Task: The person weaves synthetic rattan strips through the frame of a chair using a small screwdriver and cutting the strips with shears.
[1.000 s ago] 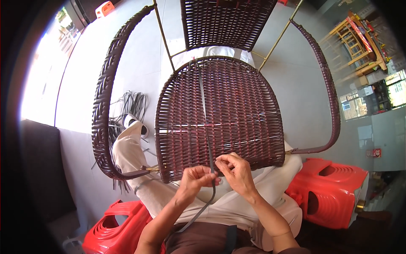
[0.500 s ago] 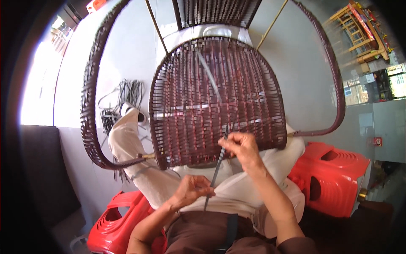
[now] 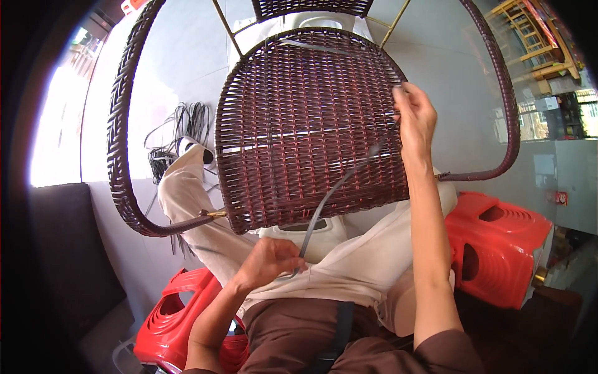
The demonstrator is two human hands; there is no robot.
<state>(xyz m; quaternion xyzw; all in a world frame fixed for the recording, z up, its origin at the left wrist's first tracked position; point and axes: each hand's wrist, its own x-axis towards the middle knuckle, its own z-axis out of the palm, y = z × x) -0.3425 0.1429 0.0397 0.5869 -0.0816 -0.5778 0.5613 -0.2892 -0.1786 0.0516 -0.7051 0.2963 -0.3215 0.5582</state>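
Note:
A woven dark brown-red chair seat [image 3: 311, 106] fills the middle of the view, tilted in front of my beige-trousered legs [image 3: 355, 249]. A long flat grey strip [image 3: 336, 185] curves from my left hand up toward my right hand, and a length of grey strip also shows near the seat's top. My left hand [image 3: 274, 257] is below the seat, fingers closed on the strip. My right hand [image 3: 414, 118] is raised beside the seat's right edge, fingers pinched on the strip, whose end there is blurred and partly hidden.
Looped woven armrests [image 3: 121, 137] flank the seat, with a backrest [image 3: 311, 7] beyond. Grey strips [image 3: 187, 121] lie piled on the floor at left. Red plastic stools [image 3: 498, 262] stand either side of me. Bamboo furniture [image 3: 529, 37] is at upper right, a dark panel [image 3: 62, 243] at left.
My right hand has swept from the seat's front edge up and right, drawing the strip along. My left hand has shifted slightly. The view has moved, so the chair sits higher in the picture.

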